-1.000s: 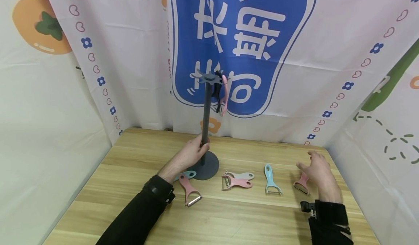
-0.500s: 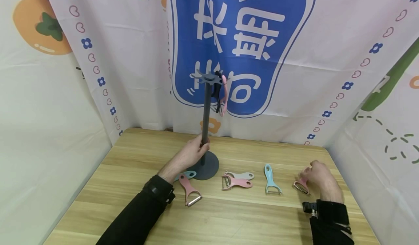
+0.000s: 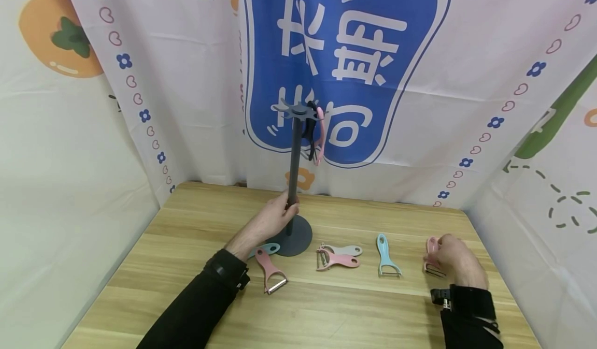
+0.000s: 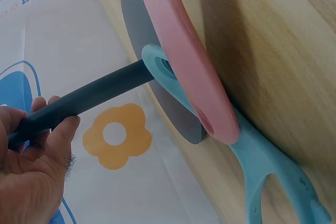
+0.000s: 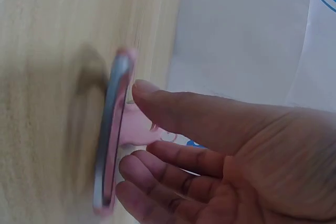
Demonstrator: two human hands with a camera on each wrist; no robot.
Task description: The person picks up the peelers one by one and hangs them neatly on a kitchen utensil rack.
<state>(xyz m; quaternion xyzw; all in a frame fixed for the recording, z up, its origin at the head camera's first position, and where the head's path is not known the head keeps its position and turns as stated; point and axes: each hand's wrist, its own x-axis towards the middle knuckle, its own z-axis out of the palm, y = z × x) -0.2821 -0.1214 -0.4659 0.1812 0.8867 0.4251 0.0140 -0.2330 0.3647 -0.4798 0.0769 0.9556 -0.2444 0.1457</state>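
Note:
My left hand grips the dark pole of a stand just above its round base; the left wrist view shows thumb and fingers wrapped around it. At the far right, my right hand pinches a pink peeler by its handle. In the right wrist view the metal blade faces the camera, with the thumb on one side of the handle and fingers on the other. A black peeler and another pink peeler hang from the stand's hooked top.
By the base lie a teal peeler and a pink peeler overlapping it. Right of the base, a grey peeler and a pink peeler overlap. A light blue peeler lies apart on the wooden table.
My right hand has come down onto the pink peeler and taken hold of it. The peeler has turned, its handle now pointing away. My left hand has stayed on the pole.

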